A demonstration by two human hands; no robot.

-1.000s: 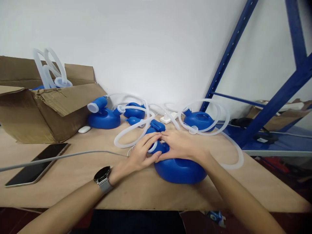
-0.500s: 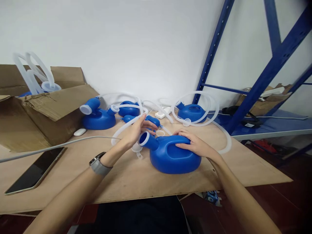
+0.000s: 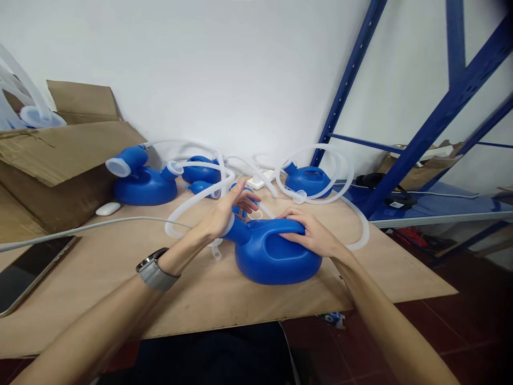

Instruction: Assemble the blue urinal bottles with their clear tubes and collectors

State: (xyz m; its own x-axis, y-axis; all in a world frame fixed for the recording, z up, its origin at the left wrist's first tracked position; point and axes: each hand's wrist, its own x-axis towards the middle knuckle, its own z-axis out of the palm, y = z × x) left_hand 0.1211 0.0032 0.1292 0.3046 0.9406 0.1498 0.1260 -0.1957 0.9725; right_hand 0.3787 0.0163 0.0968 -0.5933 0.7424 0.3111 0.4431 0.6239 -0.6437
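A blue plastic urinal bottle (image 3: 276,262) stands upright on the wooden table in front of me, its neck slanting up to the left. My right hand (image 3: 306,230) grips the bottle's handle from the right, fingers over the top and thumb in the handle recess. At the neck, my left hand (image 3: 228,211) lies with its palm against the mouth, hiding the opening, and its fingers are stretched out. A translucent cap piece (image 3: 216,250) lies partly hidden below the left wrist. Behind the left hand runs a white hose (image 3: 176,214).
More blue bottles (image 3: 146,187) (image 3: 308,181) with coiled hoses stand farther back. At left are a cardboard box (image 3: 68,155) holding hoses, a white mouse (image 3: 108,208), a grey cable (image 3: 100,224) and a dark phone or tablet (image 3: 34,272). A blue metal shelf (image 3: 425,117) rises at right.
My left palm has come onto the bottle's mouth, which was uncovered before. The right hand keeps its grip on the handle. The whole view has shifted, so things appear farther left.
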